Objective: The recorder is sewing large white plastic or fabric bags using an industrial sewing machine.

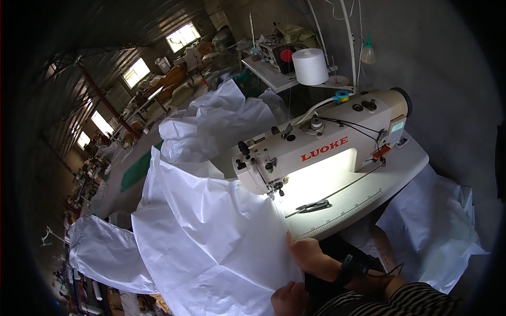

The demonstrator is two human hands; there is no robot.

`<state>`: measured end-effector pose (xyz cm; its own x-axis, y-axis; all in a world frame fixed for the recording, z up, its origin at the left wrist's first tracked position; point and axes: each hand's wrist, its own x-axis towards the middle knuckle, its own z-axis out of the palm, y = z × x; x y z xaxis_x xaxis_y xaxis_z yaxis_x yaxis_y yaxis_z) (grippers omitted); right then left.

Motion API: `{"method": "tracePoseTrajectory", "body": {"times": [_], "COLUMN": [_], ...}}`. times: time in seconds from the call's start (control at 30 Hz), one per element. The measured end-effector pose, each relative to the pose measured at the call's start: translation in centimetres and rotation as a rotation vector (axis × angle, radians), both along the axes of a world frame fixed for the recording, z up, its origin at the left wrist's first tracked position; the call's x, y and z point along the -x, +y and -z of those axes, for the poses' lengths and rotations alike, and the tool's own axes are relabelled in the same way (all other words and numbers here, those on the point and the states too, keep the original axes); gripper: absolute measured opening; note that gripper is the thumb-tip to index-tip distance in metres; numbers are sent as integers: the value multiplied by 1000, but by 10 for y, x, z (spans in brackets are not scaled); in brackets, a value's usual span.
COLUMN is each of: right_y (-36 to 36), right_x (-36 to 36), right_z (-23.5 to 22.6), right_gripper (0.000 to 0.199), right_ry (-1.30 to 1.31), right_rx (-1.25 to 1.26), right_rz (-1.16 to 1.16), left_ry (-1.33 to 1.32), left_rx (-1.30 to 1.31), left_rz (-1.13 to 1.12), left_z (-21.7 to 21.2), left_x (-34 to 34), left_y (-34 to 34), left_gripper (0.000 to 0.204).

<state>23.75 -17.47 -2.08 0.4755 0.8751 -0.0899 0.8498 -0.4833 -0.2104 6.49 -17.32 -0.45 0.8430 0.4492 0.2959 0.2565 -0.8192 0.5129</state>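
A large crinkled white sheet of fabric [211, 237] drapes over the left end of the sewing machine [327, 137], its right edge running under the needle area. My right hand [305, 254] is closed on that edge, just in front of the lit machine bed [342, 205]; a dark strap sits round the wrist. Lower down, my left hand [289, 299] has its fingers curled over the same edge, partly cut off by the picture's border. A pair of thread snips [313, 206] lies on the bed, touched by neither hand.
A white thread cone [310, 67] stands behind the machine, near a cluttered side table [269, 73]. More white material [216, 118] is heaped behind the machine, and another white piece [432, 226] hangs at the right. A small bottle [368, 53] hangs by the wall.
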Motion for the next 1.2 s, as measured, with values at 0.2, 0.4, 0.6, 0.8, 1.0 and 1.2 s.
{"method": "tracePoseTrajectory", "body": {"times": [0.2,0.4,0.6,0.8,1.0,1.2], "right_y": [3,37,55,-39,-61,-58], "right_x": [-22,-47,-73,-43,-1,22], "right_z": [17,23,19,9,89,93], "right_gripper": [53,52,44,48,37,32], "right_ry": [-6,-28,84,1057,1222,1397], "right_rx": [-157,-269,-376,-588,-373,-120], "right_rz": [-29,-76,-9,24,-94,-136], "left_ry": [22,-70,-75,-380,22,40], "left_rx": [-39,-117,-83,-165,-305,-183], "left_rz": [36,-7,-34,-251,-364,-351], "left_z": [11,15,12,57,53,48], "left_x": [-52,-85,-108,31,57,50], "left_y": [43,82,104,63,43,107], "left_gripper": [10,11,10,30,55,60]}}
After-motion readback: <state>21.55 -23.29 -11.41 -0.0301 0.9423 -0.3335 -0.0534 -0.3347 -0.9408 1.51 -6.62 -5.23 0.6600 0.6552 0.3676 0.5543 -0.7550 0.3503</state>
